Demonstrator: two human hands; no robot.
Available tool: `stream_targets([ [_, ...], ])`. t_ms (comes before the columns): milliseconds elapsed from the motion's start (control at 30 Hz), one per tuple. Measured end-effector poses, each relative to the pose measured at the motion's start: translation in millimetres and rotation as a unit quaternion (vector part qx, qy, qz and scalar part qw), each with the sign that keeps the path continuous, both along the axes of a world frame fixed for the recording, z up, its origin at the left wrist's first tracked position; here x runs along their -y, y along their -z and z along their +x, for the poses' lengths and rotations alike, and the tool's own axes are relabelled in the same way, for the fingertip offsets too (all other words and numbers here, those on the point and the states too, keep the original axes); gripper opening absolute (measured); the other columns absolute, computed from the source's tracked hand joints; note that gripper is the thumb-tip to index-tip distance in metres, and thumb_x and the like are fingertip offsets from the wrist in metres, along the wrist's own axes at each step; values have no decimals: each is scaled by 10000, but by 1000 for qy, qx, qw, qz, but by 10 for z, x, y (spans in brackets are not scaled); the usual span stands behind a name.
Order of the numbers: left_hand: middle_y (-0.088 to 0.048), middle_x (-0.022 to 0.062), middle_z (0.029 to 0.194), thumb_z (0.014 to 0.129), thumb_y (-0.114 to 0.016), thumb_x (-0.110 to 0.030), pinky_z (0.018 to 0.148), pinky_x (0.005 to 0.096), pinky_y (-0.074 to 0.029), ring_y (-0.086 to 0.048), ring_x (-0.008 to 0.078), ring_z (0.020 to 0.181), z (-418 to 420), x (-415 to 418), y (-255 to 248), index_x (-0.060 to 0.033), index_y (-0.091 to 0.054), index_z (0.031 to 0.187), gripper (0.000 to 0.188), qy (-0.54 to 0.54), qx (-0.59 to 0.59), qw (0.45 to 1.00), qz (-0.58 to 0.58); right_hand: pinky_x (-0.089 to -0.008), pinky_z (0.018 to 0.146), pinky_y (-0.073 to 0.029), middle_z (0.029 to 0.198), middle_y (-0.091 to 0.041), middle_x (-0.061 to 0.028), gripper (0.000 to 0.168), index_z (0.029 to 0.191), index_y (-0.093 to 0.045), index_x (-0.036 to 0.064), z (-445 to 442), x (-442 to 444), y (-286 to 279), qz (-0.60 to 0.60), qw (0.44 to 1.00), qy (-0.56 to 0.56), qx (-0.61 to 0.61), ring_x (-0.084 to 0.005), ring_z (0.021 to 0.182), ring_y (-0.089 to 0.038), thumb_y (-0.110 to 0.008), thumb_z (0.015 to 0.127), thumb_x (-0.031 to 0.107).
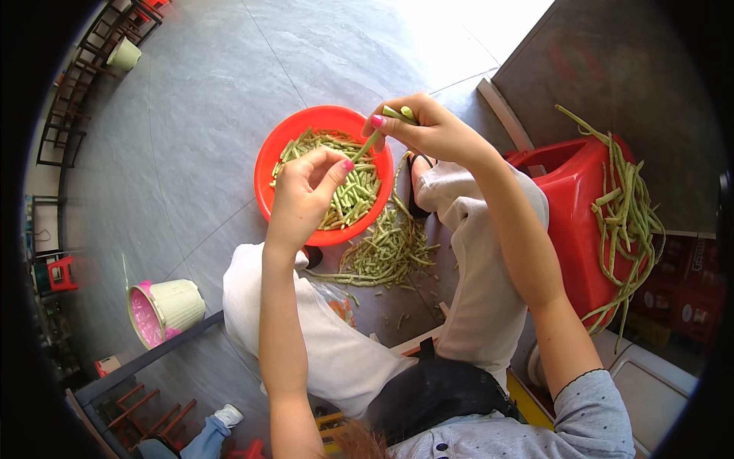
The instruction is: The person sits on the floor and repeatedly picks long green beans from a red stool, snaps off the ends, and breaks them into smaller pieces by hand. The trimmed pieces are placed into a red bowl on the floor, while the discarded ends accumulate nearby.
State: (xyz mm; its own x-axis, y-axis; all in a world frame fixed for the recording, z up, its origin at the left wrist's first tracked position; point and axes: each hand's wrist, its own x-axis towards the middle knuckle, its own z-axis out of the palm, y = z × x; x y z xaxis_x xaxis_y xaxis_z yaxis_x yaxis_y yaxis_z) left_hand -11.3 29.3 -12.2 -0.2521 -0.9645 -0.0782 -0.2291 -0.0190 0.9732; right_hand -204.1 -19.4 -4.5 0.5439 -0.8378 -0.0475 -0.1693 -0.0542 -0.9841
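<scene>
My left hand (307,192) pinches the lower end of a long green bean (366,147) between thumb and fingertips. The bean runs up into my right hand (430,129), which grips it along with other bean ends (401,113) that stick out past the fingers. Both hands are raised over a red plastic basin (263,189), which holds many short bean pieces (358,192). On the floor between my feet lies a heap of beans and trimmings (390,252). More whole long beans (625,218) drape over a red plastic stool (565,212) to my right.
A pale wastebasket (180,304) with a pink liner is at the left; another pale basket (124,54) stands farther off beside dark wooden stools (69,109). A plastic bag (338,301) lies under my left leg. Another person's shoe (229,415) shows at lower left. A dark panel (619,74) rises at right.
</scene>
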Motion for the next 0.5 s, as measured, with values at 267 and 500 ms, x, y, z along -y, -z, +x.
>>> stream_targets([
  [267,-558,47,625,774,-566,-63,497,215,-396,-498,74,545,-11,-30,-39,32,-572,758,97,38,190,974,-121,-274,484,-342,541,-467,-42,217,778,-589,-24,33,2,109,-56,982,-136,-116,-98,506,-384,-566,805,190],
  [500,-562,46,641,770,-569,-58,476,217,-389,-488,73,528,-43,-12,-43,21,-578,766,80,29,170,970,-171,-304,483,-372,542,-526,-85,203,679,-561,-28,115,-30,116,-108,971,-160,-142,-149,486,-452,-551,782,146],
])
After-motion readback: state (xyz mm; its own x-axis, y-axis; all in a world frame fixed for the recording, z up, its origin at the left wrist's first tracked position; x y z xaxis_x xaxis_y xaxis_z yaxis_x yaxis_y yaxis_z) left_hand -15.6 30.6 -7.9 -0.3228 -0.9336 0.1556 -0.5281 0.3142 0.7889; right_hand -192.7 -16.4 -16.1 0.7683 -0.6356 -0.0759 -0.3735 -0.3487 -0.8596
